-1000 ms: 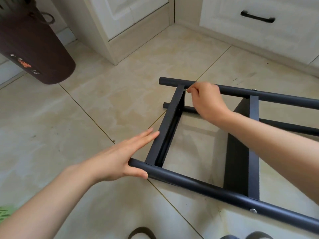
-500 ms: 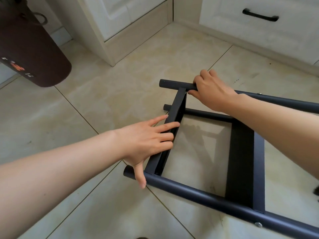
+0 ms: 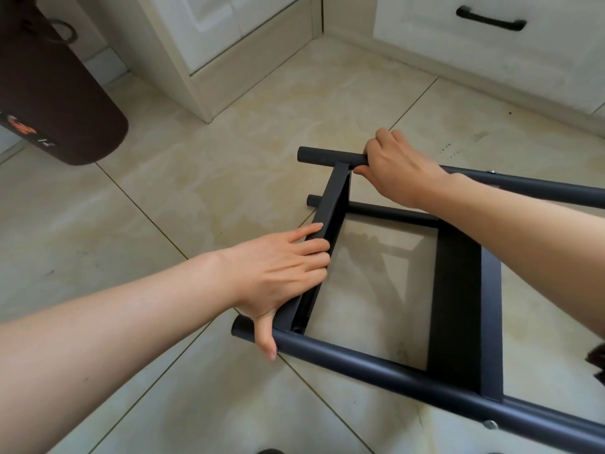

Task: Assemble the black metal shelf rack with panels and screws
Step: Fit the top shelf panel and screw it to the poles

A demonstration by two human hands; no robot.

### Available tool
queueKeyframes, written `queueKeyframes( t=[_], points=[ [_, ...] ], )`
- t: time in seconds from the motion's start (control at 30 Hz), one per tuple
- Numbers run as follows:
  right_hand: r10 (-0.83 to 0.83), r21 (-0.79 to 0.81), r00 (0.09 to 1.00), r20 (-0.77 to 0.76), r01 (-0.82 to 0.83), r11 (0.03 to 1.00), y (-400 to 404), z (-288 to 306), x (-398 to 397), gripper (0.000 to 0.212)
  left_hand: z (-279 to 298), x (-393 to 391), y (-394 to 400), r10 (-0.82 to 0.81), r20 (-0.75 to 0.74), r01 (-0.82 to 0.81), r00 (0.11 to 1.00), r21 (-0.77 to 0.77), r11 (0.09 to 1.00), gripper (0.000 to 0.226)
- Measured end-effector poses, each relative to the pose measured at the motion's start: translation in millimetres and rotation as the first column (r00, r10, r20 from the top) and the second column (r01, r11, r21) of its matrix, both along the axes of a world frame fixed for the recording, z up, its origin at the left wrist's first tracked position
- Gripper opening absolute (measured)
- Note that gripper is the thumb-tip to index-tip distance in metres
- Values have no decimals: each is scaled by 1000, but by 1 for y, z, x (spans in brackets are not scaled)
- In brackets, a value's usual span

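Observation:
The black metal shelf rack lies on its side on the tiled floor, its round poles running left to right. An end panel spans the near and far upper poles. A second panel stands further right. My left hand holds the end panel, fingers curled over its top edge and thumb down against the near pole. My right hand grips the far upper pole right beside the panel's joint. A silver screw head shows on the near pole at bottom right.
A dark brown cylindrical bin stands at upper left. White cabinets and a drawer with a black handle line the back. Bare tile floor stretches left of the rack.
My left hand went from the near pole's end up onto the end panel and curled over its edge. My right hand shifted from pinching at the joint to gripping the far pole.

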State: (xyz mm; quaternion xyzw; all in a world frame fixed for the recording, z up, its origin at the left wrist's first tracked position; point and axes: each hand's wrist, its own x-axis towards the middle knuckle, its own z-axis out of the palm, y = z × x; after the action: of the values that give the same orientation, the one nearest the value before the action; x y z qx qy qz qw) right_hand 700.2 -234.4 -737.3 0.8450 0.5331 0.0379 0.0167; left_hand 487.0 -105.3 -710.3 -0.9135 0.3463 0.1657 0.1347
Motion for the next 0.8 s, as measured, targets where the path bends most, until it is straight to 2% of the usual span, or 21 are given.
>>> queueKeyframes(
  t=[0.1,0.2,0.3,0.43,0.57,0.7,0.8],
  points=[
    [-28,7,999,-20,29,1000,0,0,0,43,-1,0,-2,17,2,-17,1000,21,1000,104],
    [-97,30,988,-117,102,994,0,0,1,43,-2,-4,0,63,8,-63,998,28,998,104],
    [-93,19,989,-118,96,995,0,0,1,43,-4,-7,2,129,-7,-129,992,21,991,103],
    [-94,24,981,-169,99,995,-1,1,4,42,-4,-8,1,128,-29,-128,991,26,991,105],
    [-93,37,981,-172,101,994,-2,1,3,42,-4,-10,1,204,-74,-206,976,-25,978,105],
    [-105,75,975,-195,121,990,-3,0,1,42,-6,-20,6,289,-55,-293,956,-90,952,122],
    [-122,124,962,-245,156,980,-3,1,-2,43,-9,-37,9,457,-114,-471,882,-233,851,144]
  ],
)
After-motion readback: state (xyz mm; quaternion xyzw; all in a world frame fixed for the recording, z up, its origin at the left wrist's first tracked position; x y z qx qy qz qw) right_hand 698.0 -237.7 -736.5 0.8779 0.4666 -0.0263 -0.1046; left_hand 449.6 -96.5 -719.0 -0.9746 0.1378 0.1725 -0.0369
